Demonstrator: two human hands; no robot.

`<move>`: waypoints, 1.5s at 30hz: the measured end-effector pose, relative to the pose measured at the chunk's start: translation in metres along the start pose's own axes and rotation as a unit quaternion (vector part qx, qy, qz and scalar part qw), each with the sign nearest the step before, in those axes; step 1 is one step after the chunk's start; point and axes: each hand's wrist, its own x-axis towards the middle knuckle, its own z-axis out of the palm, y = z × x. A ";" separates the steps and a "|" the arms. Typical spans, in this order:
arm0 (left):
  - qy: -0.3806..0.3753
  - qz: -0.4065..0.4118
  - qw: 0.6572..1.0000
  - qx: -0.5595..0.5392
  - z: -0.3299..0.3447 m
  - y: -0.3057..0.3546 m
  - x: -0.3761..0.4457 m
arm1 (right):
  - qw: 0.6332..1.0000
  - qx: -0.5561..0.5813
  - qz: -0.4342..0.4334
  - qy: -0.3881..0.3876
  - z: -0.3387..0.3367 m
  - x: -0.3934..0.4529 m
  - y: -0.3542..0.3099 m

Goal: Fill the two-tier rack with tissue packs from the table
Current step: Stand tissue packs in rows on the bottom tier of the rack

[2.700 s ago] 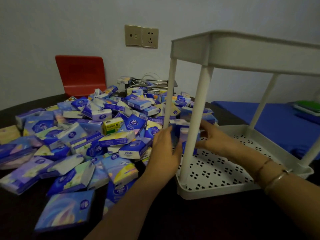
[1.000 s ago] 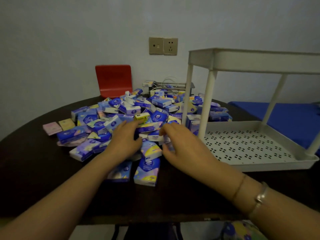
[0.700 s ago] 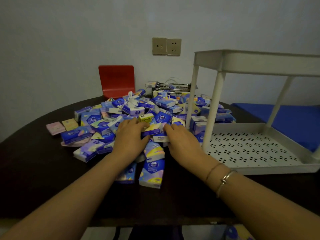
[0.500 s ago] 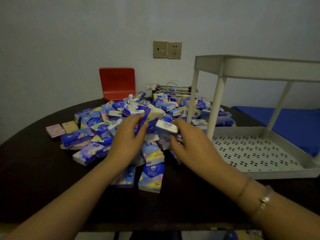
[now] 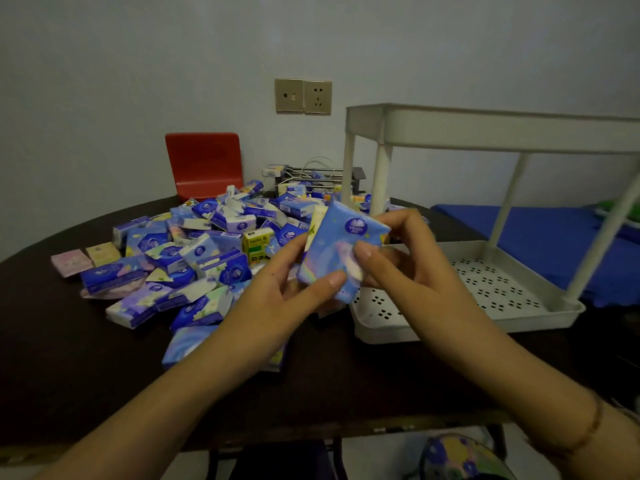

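In the head view, both hands were raised above the dark table point(image 5: 62, 358), sharing a small bundle of tissue packs. The front one, a blue tissue pack point(image 5: 341, 252) with a round white logo near its top, was tilted and held clear of the tabletop, just left of the near left post of the white two-tier rack point(image 5: 485, 133). The left hand point(image 5: 280, 299) gripped the bundle from the left and below, thumb pressed on the pack's lower front face and fingers curled behind it. The right hand point(image 5: 405, 268) pinched it from the right, thumb tip on the pack's face and fingers bent round its far edge. A pale yellowish pack point(image 5: 316, 221) showed just behind the blue one, at its upper left; how many more sat in the bundle could not be told.

The rack stood on the right side of the table, its perforated lower tray point(image 5: 512, 292) holding no packs that could be seen, its upper tier seen only from below the rim. The pile of tissue packs point(image 5: 194, 258) lay spread across the table to the left of the rack, mostly blue and purple, with a yellow-green pack point(image 5: 257, 244) near its middle and a pink pack point(image 5: 71, 262) and a tan pack point(image 5: 103, 254) apart at the far left edge.

Behind the pile stood a red chair back point(image 5: 204, 166) against the wall, a wall socket plate point(image 5: 303, 96) above, and a blue-covered surface point(image 5: 554, 230) beyond the rack at right.
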 end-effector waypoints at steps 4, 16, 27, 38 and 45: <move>-0.044 0.022 0.997 0.060 0.007 0.001 -0.001 | 0.997 0.063 0.044 0.013 -0.017 -0.005 -0.006; 0.042 -0.064 0.982 0.174 -0.001 -0.051 0.048 | 0.976 -0.019 0.206 0.074 -0.089 0.029 0.046; -0.066 -0.122 0.918 0.371 0.020 -0.094 0.109 | 0.943 -0.276 0.173 -0.070 -0.066 0.073 0.114; -0.037 -0.095 0.878 0.467 0.023 -0.119 0.114 | 0.915 -0.281 0.277 -0.087 -0.051 0.071 0.129; -0.037 -0.046 0.900 0.433 0.015 -0.099 0.105 | 0.921 -0.294 0.254 -0.037 -0.060 0.060 0.114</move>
